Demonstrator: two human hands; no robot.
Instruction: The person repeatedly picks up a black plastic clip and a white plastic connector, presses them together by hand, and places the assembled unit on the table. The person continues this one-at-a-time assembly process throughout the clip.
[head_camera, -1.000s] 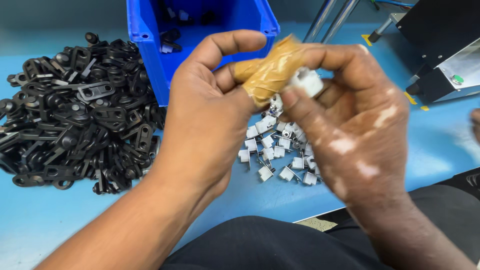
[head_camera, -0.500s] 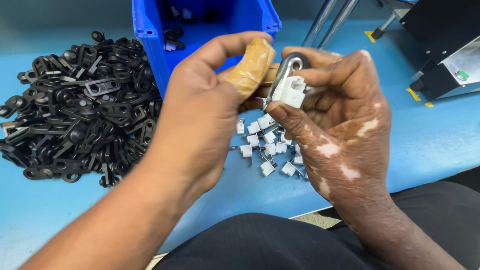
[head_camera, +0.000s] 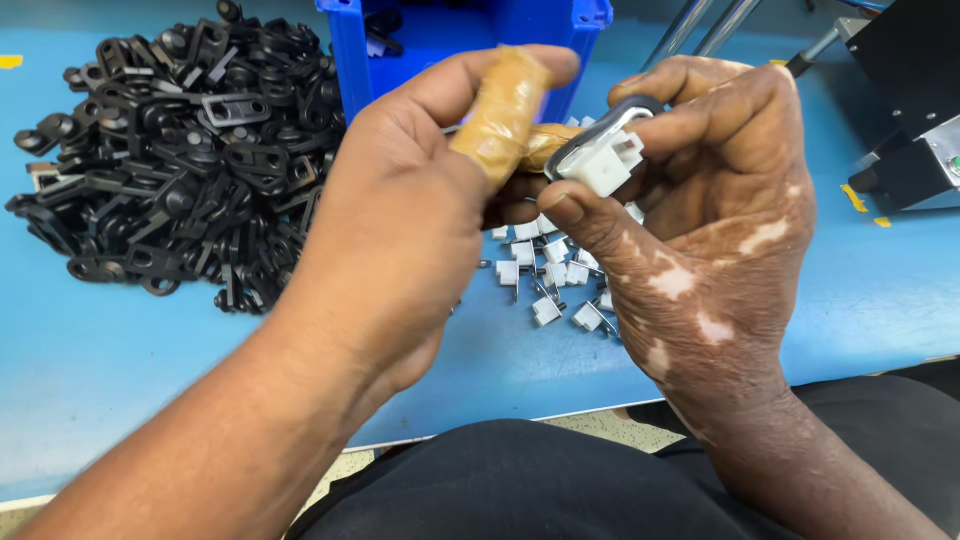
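My right hand (head_camera: 715, 210) pinches a black plastic bracket with a white connector (head_camera: 606, 160) fitted on it, thumb below and fingers above. My left hand (head_camera: 420, 215) is raised beside it, its taped thumb and taped finger touching the left end of the same piece. Under both hands a small heap of white connectors (head_camera: 555, 280) lies on the blue table (head_camera: 120, 370). A large pile of black brackets (head_camera: 180, 150) sits at the left.
A blue plastic bin (head_camera: 455, 35) stands at the far edge behind my hands, holding a few black parts. A black machine (head_camera: 915, 100) is at the right, with metal rods (head_camera: 700, 25) beside it. My dark trousers fill the bottom.
My hands have drawn slightly apart and the bracket with its white connector has turned into clearer view in my right hand. My left thumb has lifted higher.
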